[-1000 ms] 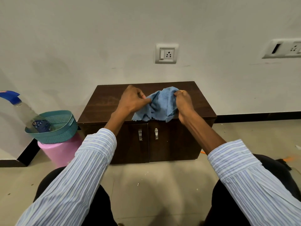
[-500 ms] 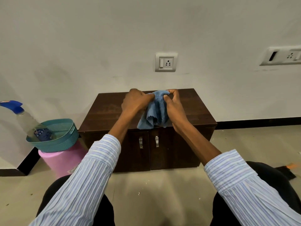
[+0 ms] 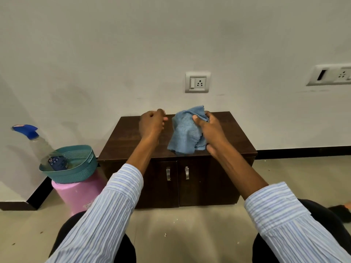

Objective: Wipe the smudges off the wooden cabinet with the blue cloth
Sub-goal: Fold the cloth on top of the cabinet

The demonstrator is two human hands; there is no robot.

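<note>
A low dark wooden cabinet with two doors and metal handles stands against the white wall. My right hand grips the bunched blue cloth, which hangs over the middle of the cabinet top. My left hand hovers just left of the cloth with its fingers curled and holds nothing. A narrow gap separates it from the cloth.
Left of the cabinet a teal basket sits on a pink stool and holds a spray bottle with a blue trigger. A wall socket is above the cabinet. My knees frame the tiled floor below.
My left hand has let go of the cloth and drawn away to the left. The right hand alone now holds the cloth, bunched and lifted slightly.
</note>
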